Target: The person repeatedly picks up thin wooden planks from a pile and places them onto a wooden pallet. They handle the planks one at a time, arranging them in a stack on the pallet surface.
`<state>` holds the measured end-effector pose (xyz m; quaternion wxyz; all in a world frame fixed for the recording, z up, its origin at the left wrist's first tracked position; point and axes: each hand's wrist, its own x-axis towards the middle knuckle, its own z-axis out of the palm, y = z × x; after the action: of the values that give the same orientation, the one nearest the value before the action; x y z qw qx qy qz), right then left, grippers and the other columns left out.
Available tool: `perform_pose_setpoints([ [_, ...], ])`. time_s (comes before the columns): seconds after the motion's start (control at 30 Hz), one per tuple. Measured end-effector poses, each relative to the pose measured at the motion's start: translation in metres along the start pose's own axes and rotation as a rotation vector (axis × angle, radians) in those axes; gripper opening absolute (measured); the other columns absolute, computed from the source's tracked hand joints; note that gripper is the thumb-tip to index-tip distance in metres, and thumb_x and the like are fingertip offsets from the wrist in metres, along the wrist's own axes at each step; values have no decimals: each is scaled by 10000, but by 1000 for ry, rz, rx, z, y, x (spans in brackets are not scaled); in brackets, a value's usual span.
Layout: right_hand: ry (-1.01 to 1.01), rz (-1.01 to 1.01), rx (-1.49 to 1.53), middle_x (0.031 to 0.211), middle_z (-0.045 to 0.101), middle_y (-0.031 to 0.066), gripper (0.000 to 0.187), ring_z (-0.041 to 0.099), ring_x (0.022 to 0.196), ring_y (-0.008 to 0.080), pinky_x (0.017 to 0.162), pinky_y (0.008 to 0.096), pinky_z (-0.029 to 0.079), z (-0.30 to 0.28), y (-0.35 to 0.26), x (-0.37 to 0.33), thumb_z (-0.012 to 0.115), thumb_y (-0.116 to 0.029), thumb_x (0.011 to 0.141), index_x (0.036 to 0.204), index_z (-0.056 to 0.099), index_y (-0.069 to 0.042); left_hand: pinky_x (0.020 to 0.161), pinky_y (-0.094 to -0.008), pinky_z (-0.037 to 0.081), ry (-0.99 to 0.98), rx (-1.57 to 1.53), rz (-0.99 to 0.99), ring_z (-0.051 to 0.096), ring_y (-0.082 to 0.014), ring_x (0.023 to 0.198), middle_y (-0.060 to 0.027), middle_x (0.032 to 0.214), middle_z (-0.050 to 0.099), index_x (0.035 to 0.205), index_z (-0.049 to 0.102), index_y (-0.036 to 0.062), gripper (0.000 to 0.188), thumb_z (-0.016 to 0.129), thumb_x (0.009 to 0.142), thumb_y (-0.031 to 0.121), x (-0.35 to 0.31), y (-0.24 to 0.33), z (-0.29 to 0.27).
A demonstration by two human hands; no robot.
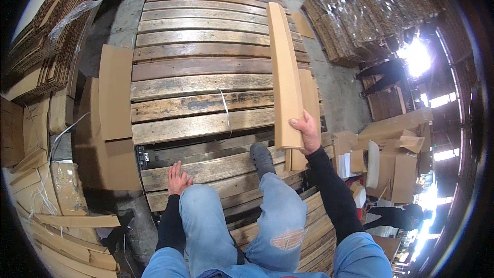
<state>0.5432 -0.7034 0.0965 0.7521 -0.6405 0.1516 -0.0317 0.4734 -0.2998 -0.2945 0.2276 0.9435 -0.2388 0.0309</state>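
The carton [286, 72] is above the platform's [200, 82] right side, long axis toward the platform's far end; the nearer right hand [307, 133] grips its near end. The left hand [180, 179], fingers spread, rests on the platform's near-left slats. A sheet [116, 95] stands beside the platform's left edge.
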Motion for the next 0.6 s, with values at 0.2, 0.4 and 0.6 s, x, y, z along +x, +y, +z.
perform_pose_setpoints([
  [0.2,16,-54,-102,1100,673,95,476,666,955,148,867,308,552,-18,81,104,725,-88,843,1262,537,36,1173,-556,269,8,-13,42,317,-406,1445,-202,1585,343,797,584,31,364,736,852,359,-1,4,-4],
  [0.4,33,-158,-217,1077,698,113,479,686,939,180,842,332,565,-26,131,246,766,-92,817,1229,566,48,1172,-587,254,-121,-45,-50,309,-421,1450,-222,1584,340,781,581,15,360,767,824,320,0,8,-27],
  [0.6,6,-69,-930,1169,680,223,625,687,1060,325,935,412,546,-60,222,420,803,-260,777,1240,555,79,1162,-611,288,-93,-68,-34,332,-441,1437,-226,1553,375,788,564,-17,344,801,729,225,6,14,-19],
])
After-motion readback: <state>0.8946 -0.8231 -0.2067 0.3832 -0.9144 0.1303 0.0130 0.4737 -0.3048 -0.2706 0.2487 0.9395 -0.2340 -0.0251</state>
